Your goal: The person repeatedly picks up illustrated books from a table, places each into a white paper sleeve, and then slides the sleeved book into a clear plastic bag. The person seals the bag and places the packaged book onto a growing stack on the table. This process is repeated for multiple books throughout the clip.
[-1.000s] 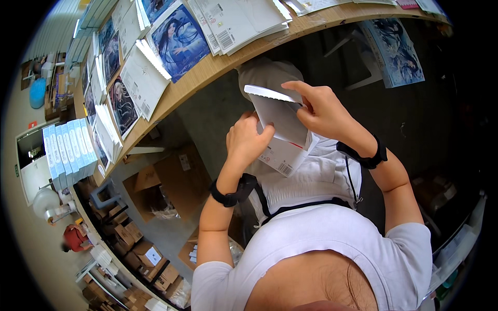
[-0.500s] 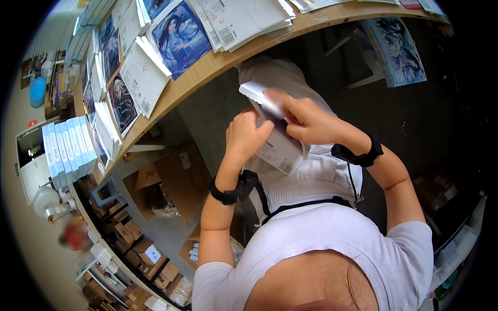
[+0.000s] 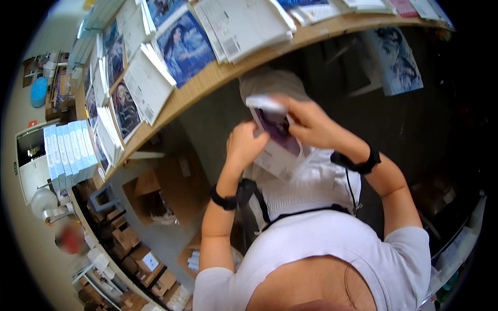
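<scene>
Across the top of the frame, table [image 3: 207, 76]: its surface bears picture cards and white booklets with toothed edges.
Large carton, left of centre [image 3: 185, 179]: stands open, crumpled clear plastic at its mouth.
Small carton, below it [image 3: 193, 244]: open, pale pieces inside, partly hidden behind the left forearm.
Left hand, centre [image 3: 244, 142]: grasping the packet by its left side, thumb across the near face.
Right hand, right of centre [image 3: 311, 122]: palm down, fingers bent over the packet's upper end; they are blurred, so I cannot tell whether they grip.
Packet, centre [image 3: 275, 159]: white, held above the lap, long axis slanting upper left to lower right, flap end pointing upper left, purple picture showing.
</scene>
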Tool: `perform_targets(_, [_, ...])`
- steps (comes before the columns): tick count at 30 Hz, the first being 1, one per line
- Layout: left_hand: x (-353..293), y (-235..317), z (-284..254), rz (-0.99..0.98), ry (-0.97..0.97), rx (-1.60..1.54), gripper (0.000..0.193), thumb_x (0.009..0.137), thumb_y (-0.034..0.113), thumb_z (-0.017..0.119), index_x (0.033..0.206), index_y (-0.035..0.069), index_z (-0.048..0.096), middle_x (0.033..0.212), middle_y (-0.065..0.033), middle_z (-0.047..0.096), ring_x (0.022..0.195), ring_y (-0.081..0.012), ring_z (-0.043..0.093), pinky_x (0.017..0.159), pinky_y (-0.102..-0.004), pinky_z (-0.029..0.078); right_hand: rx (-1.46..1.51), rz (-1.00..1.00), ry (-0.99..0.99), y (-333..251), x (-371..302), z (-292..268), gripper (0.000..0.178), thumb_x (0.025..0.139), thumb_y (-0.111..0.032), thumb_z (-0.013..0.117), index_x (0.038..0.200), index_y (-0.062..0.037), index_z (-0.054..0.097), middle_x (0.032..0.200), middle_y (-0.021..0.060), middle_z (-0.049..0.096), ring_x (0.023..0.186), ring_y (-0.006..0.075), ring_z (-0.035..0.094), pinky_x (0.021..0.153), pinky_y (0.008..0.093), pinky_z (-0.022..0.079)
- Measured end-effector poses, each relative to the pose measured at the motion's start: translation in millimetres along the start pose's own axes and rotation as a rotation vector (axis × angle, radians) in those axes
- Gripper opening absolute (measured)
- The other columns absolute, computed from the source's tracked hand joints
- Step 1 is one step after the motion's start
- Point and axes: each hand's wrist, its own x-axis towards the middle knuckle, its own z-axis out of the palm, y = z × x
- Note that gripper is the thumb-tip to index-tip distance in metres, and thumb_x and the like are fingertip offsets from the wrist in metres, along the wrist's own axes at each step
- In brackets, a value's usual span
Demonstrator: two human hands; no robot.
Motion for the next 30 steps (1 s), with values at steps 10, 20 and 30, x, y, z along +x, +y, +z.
perform_targets(10, [-8.4,-33.8,-14.1,0.256,-0.074,-0.212,0.026,0.078,0.017,0.065,0.101,0.005,0.066,0.094,-0.0147,0.062,0.091,-0.03,0.06,0.081,-0.0331,0.047,0.017,-0.127,-0.204,-50.7,-12.6,-51.9,0.061,0.075,0.003,0.043,0.135,-0.0019,0.037,0.091,0.0211,0.061,0.079,0.0324,0.06,0.071,0.035,0.046])
perform_targets(20, [-17.0,-36.6,-11.2,0.076,-0.224,-0.724,0.035,0.085,0.02,0.068,0.109,-0.005,0.061,0.107,-0.0089,0.064,0.096,-0.0153,0.057,0.083,-0.0287,0.045,-0.013,-0.029,-0.189,2.0,-47.9,-44.4,0.045,0.084,-0.006,0.044,0.13,-0.0045,0.044,0.102,0.0199,0.063,0.093,0.0291,0.062,0.081,0.0361,0.047])
perform_targets(30, [-14.8,-21.4,-1.1,0.013,-0.059,-0.757,0.023,0.086,0.008,0.063,0.104,-0.008,0.063,0.096,-0.007,0.066,0.083,-0.013,0.06,0.074,-0.0262,0.048,-0.019,-0.003,-0.163,38.3,-91.0,-44.6,0.031,0.098,-0.03,0.04,0.101,-0.0046,0.058,0.078,0.0125,0.061,0.062,0.0179,0.063,0.056,0.0293,0.048])
